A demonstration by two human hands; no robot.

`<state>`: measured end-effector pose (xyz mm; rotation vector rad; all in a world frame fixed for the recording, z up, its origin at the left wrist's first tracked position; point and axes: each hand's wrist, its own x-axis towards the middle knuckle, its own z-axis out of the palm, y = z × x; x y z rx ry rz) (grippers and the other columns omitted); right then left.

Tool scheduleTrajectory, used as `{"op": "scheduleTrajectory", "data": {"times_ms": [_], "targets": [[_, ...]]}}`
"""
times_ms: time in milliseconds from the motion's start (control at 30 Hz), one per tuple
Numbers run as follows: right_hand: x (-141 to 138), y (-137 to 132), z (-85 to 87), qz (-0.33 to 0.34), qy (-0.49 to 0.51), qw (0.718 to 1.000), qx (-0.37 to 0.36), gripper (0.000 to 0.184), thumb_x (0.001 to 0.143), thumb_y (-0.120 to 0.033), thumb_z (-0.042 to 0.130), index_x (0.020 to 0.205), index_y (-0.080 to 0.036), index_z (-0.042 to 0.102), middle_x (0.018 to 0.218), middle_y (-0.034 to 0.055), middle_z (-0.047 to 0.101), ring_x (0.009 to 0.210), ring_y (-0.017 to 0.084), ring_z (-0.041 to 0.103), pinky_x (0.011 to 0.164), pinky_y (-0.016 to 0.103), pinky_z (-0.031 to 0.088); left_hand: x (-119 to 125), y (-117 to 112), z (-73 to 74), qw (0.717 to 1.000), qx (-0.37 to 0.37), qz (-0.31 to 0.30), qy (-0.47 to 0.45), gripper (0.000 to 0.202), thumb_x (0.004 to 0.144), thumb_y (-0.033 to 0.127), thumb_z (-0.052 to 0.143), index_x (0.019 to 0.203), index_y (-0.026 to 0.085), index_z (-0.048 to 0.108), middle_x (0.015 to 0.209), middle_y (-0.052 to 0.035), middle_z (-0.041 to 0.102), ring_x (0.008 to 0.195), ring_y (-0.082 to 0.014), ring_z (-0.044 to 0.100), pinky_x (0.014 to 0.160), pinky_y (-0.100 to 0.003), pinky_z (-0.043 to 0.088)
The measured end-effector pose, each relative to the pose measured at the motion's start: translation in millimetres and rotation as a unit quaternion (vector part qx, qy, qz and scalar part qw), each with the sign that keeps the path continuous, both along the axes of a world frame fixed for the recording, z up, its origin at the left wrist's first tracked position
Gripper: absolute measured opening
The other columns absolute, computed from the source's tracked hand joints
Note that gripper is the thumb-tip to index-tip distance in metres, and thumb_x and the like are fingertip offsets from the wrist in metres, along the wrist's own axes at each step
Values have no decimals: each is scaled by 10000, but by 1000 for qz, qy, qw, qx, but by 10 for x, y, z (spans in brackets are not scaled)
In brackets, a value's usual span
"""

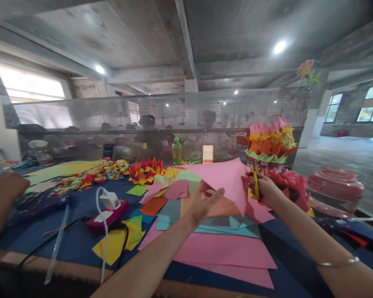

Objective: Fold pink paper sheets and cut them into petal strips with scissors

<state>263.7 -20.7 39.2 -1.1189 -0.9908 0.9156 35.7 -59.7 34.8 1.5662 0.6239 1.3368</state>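
A large pink paper sheet (pixel 226 176) is lifted and bent above a stack of coloured paper. My left hand (pixel 202 203) is at its lower left edge, thumb stretched out and apart from the fingers; I cannot tell how firmly it touches the sheet. At the sheet's right side my right hand (pixel 265 190) is closed on yellow-handled scissors (pixel 255 184); the blades are hard to make out. Beneath both hands lie blue sheets (pixel 211 223), an orange sheet (pixel 224 209) and more pink sheets (pixel 224 250).
Behind my right hand stands a tiered paper lotus (pixel 270 142) beside a red-lidded jar (pixel 335 186). Left are a purple power strip (pixel 107 217) with a white charger (pixel 110 200), cables and paper scraps (pixel 96 176). A green bottle (pixel 176 151) stands by the perforated screen (pixel 161 109). Another person's hand (pixel 8 190) reaches in.
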Motion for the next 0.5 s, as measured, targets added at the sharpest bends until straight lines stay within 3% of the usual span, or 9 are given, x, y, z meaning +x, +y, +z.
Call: {"op": "scheduleTrajectory", "data": {"times_ms": [133, 300, 400, 500], "targets": [[30, 107, -128, -30, -123, 992, -2, 179, 522, -121, 642, 681, -191, 598, 518, -34, 563, 462, 120, 484, 434, 221, 333, 12, -51, -13, 1000, -26, -15, 0, 440, 731, 445, 692, 1059, 163, 609, 1011, -83, 662, 902, -190, 595, 831, -325, 458], [86, 185, -180, -58, -243, 967, 39, 126, 493, -118, 590, 601, -182, 605, 522, -41, 553, 563, 148, 499, 540, 247, 366, 19, 62, -56, 973, -185, -65, -124, 482, 744, 489, 640, 1109, 177, 610, 1149, -108, 639, 995, -243, 606, 811, -375, 502], [83, 204, -199, -59, -284, 955, 58, 154, 527, -161, 591, 676, -186, 621, 578, -32, 590, 603, 169, 535, 573, 263, 402, 38, 132, -126, 960, -261, -54, -88, 392, 663, 403, 727, 986, 198, 644, 1035, -93, 683, 917, -245, 635, 756, -365, 519], [65, 191, -189, -73, -311, 944, 79, 248, 585, -201, 585, 826, -184, 636, 689, -9, 640, 667, 183, 579, 612, 273, 434, 50, 187, -231, 961, -276, -5, -29, 275, 639, 357, 732, 874, 240, 651, 878, -66, 704, 865, -268, 650, 691, -370, 509]]}}
